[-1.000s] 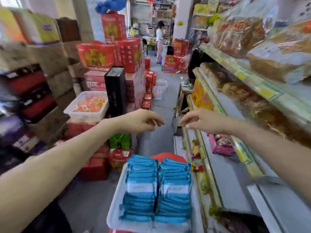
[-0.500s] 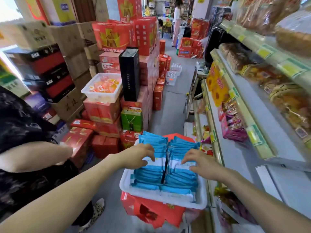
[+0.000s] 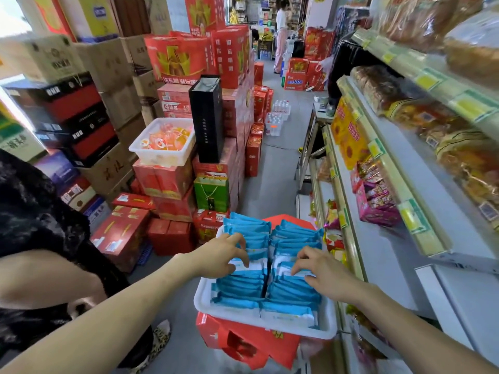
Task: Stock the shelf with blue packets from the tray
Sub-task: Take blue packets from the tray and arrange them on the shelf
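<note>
Head cam view: the white tray (image 3: 267,323) sits on a red box (image 3: 243,344) right up against the shelf (image 3: 383,255) edge on the right. Stacked red cartons (image 3: 172,233) crowd the left, so the only open room is the strip of aisle floor (image 3: 272,184) running ahead. The shelf board beside the tray has a bare patch, with a pink snack box (image 3: 375,201) further along it. The blue packets (image 3: 243,288) stand in two tight rows in the tray. The left hand (image 3: 218,256) has its fingers curled into the left row, pinching a few packets. The right hand (image 3: 324,273) does the same on the right row, thumb and fingertips closed on packet tops.
</note>
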Action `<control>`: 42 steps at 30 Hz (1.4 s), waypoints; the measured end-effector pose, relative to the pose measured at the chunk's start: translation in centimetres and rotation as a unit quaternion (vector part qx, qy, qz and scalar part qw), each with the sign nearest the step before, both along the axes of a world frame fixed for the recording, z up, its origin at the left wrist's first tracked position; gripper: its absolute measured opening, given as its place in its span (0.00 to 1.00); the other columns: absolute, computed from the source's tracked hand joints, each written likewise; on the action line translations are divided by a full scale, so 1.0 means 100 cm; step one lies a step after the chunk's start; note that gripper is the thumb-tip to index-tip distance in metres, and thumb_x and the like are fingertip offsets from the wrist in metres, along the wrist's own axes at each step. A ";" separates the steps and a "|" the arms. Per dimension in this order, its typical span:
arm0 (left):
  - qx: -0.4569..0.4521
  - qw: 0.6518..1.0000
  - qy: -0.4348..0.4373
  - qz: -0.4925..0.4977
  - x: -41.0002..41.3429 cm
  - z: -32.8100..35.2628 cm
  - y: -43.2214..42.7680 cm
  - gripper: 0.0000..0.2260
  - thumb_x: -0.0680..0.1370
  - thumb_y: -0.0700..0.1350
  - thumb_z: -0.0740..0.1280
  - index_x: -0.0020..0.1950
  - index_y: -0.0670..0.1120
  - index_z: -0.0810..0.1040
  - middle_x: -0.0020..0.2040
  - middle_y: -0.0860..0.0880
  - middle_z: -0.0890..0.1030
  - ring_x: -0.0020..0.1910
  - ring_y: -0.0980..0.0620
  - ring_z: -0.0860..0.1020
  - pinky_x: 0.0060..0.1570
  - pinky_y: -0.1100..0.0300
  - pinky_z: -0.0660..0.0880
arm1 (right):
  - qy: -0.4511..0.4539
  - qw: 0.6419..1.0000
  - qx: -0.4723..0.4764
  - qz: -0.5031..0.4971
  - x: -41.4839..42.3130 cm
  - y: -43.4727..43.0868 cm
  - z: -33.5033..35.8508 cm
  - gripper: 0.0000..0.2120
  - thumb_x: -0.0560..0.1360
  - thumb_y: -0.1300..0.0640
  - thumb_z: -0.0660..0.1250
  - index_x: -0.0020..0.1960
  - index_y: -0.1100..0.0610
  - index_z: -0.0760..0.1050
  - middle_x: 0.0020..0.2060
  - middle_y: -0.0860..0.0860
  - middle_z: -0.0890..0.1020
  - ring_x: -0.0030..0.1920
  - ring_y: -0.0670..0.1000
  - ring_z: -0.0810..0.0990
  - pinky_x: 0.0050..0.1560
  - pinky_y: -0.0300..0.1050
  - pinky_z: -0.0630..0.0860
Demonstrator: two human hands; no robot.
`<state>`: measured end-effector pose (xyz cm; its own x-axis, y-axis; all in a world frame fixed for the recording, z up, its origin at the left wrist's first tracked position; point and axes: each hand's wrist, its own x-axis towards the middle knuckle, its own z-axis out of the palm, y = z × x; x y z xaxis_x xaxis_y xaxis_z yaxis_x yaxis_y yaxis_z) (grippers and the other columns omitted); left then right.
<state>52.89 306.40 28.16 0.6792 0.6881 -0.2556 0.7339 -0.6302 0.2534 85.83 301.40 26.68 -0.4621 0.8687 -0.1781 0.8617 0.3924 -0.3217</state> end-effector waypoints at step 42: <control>0.073 0.870 -0.220 -0.435 0.346 0.432 0.055 0.23 0.80 0.38 0.67 0.60 0.69 0.79 0.60 0.62 0.77 0.45 0.59 0.77 0.43 0.61 0.72 | -0.048 0.906 0.126 -0.402 0.275 -0.154 0.466 0.20 0.74 0.56 0.75 0.59 0.35 0.81 0.55 0.42 0.82 0.55 0.46 0.79 0.62 0.47 0.74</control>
